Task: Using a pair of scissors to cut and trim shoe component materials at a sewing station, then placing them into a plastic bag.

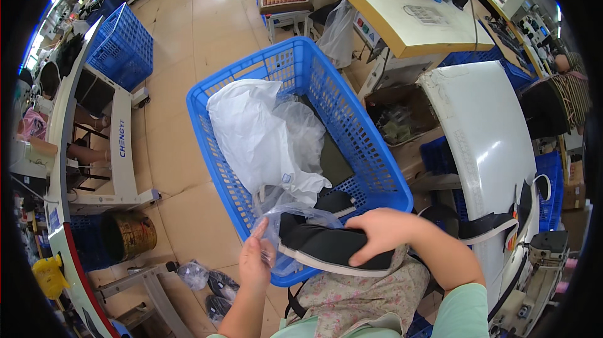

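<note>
My right hand (pixel 392 230) grips a bundle of black padded fabric pieces (pixel 320 242) with pale edges, thumb on top, over the near rim of a blue plastic basket (pixel 361 143). Against the bundle's left end lies a clear plastic bag (pixel 317 214), its edge pinched in the fingers of my left hand (pixel 256 253). Whether the bundle's end is inside the bag or just behind it, I cannot tell. In the basket are a large white plastic bag (pixel 248 134), more crumpled clear plastic (pixel 304 127) and another black piece (pixel 335 202).
At right stands a white-topped worktable (pixel 480 130) with black strips (pixel 487 228) over it and a sewing machine (pixel 543 275). An open carton (pixel 399 115) sits beside the basket. On the left are a machine stand (pixel 119 143), a round bin (pixel 129 234) and bagged items (pixel 220 284) on the floor.
</note>
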`<state>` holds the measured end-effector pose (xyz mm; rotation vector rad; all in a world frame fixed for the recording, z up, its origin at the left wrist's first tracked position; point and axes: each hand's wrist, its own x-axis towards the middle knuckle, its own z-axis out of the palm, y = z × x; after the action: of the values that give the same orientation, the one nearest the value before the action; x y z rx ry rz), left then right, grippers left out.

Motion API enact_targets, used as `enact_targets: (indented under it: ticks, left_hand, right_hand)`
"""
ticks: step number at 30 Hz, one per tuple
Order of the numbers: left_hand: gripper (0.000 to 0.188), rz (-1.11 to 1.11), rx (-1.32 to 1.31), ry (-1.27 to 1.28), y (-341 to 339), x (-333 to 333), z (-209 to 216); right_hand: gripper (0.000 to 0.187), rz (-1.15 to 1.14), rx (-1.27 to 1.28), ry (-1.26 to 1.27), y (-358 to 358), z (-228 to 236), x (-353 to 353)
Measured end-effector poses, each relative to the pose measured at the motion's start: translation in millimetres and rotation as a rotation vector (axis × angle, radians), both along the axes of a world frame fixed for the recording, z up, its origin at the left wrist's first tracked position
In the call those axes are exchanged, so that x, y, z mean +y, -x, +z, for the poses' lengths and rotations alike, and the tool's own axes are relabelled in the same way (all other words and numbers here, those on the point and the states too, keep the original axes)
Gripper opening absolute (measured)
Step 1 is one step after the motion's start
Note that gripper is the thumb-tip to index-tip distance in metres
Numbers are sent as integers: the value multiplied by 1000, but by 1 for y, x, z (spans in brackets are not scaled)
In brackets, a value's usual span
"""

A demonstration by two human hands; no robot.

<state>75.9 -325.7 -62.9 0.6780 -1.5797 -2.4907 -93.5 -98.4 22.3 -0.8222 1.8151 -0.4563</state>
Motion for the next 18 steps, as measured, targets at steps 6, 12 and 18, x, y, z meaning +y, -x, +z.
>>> enact_targets:
  ticks: [6,12,18]
  left_hand:
    - [56,-279,-46,289,-6,28,17]
    - [45,-370,-63,282,-10,36,15]
    - [51,-198,-62,-79,-1,21,-3]
  right_hand:
    - [70,-335,-206,-164,-40,-98,-47]
    - [74,-653,-643,-109,-25,-150,-86]
    - [80,-914,-673,-125,-34,-195,-112]
